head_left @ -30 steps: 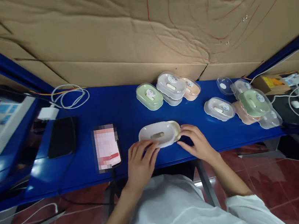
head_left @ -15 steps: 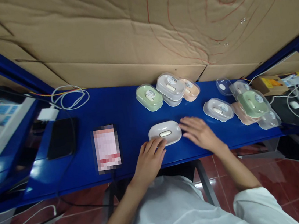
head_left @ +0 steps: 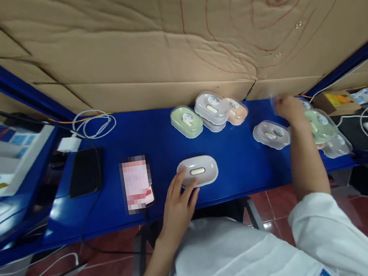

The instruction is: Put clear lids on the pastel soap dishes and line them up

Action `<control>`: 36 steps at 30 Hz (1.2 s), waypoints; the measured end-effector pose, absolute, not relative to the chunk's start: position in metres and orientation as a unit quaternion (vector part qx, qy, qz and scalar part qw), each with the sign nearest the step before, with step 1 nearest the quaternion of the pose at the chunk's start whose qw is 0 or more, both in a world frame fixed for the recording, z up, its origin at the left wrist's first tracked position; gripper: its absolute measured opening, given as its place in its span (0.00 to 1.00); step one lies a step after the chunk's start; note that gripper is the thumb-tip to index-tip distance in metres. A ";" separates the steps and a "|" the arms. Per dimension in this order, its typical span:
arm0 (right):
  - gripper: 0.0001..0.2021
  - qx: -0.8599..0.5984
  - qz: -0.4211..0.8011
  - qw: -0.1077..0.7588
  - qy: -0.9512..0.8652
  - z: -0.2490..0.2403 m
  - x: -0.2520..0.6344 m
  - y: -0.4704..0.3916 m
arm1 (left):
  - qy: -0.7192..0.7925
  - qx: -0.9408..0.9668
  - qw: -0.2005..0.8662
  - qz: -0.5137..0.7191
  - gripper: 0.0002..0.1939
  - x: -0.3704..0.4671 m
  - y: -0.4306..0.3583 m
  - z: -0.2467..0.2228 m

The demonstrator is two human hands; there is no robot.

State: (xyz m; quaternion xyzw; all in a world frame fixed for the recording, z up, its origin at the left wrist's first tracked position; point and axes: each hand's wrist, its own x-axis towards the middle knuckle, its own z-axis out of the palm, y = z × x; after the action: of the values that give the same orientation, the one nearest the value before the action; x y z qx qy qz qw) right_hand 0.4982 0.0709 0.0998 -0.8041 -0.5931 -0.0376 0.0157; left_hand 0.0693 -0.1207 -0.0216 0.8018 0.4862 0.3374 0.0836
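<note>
A pale grey oval soap dish [head_left: 210, 164] with a white raised bar in its middle lies uncovered on the blue table. My left hand [head_left: 178, 196] holds its left end, with fingers on the inside and the thumb at the near rim. At the back right, my right hand [head_left: 289, 107] is closed and smeared by motion. A faint clear plastic lid [head_left: 272, 100] shows at its fingertips.
Covered dishes stand at the back: a green one [head_left: 186, 121], stacked grey ones [head_left: 212, 106] and a peach one [head_left: 238, 111]. A covered grey dish [head_left: 271, 135] and a pile with a green dish [head_left: 321, 125] sit right. A phone [head_left: 137, 181] and black tablet-like slab [head_left: 84, 172] lie left.
My right hand has moved from beside the dish to the back right, where it has closed at the clear lid. My left hand has drawn the dish a little to the left.
</note>
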 end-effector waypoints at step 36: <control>0.26 -0.351 0.063 0.148 -0.922 -0.011 0.298 -0.095 | 0.369 0.897 0.101 0.221 0.32 0.021 -0.084 -0.008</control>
State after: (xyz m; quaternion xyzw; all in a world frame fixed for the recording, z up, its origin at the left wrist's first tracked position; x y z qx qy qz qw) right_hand 0.2980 -0.0952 -0.0105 -0.3509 -0.9225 0.0627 0.1484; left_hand 0.0209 -0.0837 -0.0077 0.8968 0.3694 0.2214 0.1014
